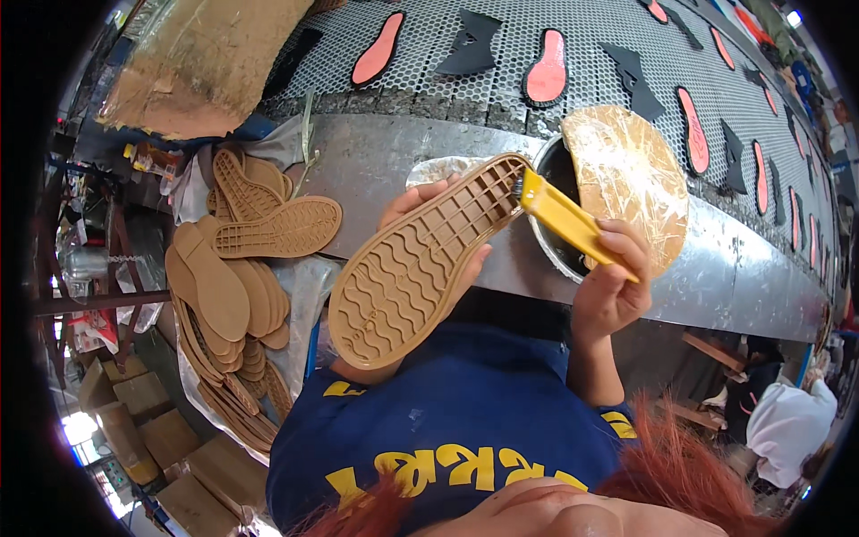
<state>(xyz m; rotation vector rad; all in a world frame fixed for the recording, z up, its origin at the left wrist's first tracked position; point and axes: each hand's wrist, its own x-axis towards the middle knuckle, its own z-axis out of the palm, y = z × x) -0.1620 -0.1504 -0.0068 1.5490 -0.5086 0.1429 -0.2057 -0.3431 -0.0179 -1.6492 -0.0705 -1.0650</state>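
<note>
Head view, the only one. The sole (pixel 420 259) was at mid-frame, above the near edge of the metal worktop (pixel 367 152), tilted with its narrow gridded end toward upper right and its broad wavy end toward lower left. The patterned face looked up, probably to leave the ribs open to the brush (pixel 568 219).

Left hand (pixel 416 199) was mostly hidden behind the sole. Its fingers showed at both long edges, spread across the width and closed on it; likely an edge grip to keep the face clear. Which tip was the thumb, could not tell. The forearm ran up from below, under the broad end.

Right hand (pixel 617 286), right of centre: fingers pinched shut on the far end of the yellow handle, wrist above the bare forearm. The handle sloped up-left, dark bristles at the rim of the narrow end. Contact looked likely; not certain.

The pot (pixel 540 234) stood just behind the brush, a round board (pixel 626 188) across its right part. Presumably the gap on the left gave the bristles a short path. The pile (pixel 219 286) of soles lay at left, perhaps handy for the left hand. Upper frame: insoles (pixel 548 76) spaced out on mesh (pixel 412 89).
</note>
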